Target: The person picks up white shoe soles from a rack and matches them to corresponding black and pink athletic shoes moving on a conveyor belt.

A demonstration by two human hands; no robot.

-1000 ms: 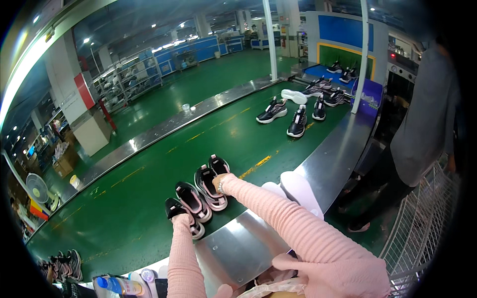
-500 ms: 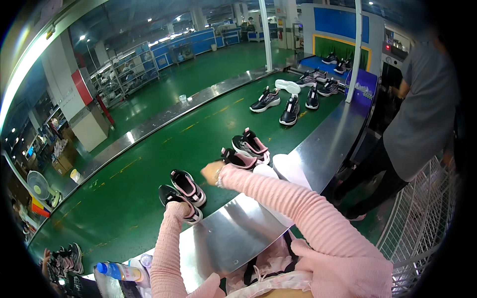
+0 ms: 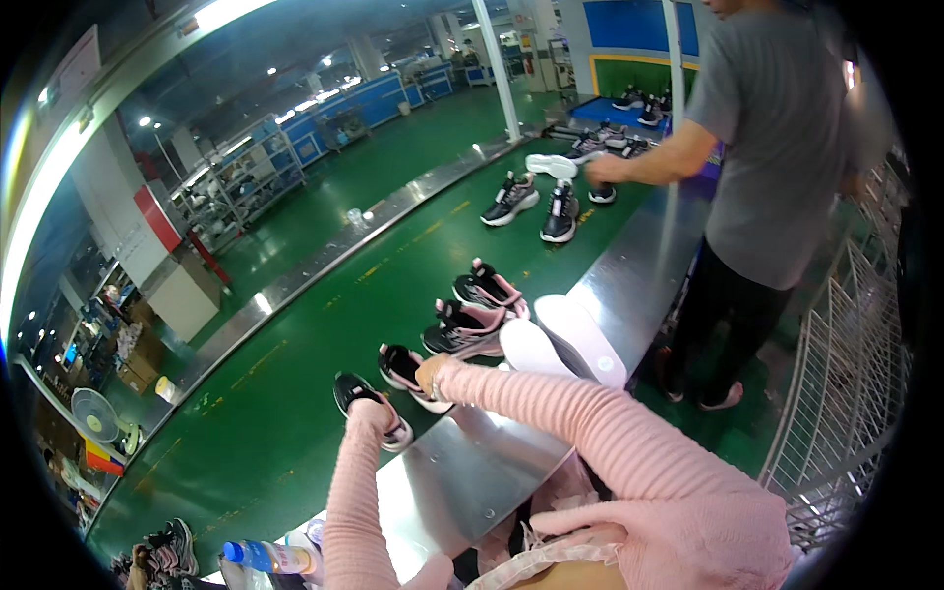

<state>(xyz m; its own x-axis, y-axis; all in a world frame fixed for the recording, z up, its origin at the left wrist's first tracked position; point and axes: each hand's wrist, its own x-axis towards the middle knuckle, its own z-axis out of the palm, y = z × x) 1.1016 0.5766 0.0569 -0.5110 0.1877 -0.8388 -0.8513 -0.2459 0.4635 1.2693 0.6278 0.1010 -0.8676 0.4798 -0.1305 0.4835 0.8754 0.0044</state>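
Observation:
My left hand is at the heel end of a black sneaker with pink lining and a white sole; the fingers are partly hidden in its opening. My right hand grips the collar of a matching sneaker just to the right. Both shoes rest on the green belt, by its near metal edge. Farther right, two more black-and-pink sneakers, a nearer one and a farther one, stand side by side. Two pale pink sole-shaped pieces lie beyond my right forearm.
A co-worker in a grey shirt stands at the right, one hand on a dark sneaker. More sneakers and a white sole sit up the belt. A blue-capped bottle is lower left; a wire rack stands at right.
My right hand has come down onto the right sneaker, and the pair now stands farther apart. The co-worker has stepped closer and reached over the belt. The view has shifted slightly.

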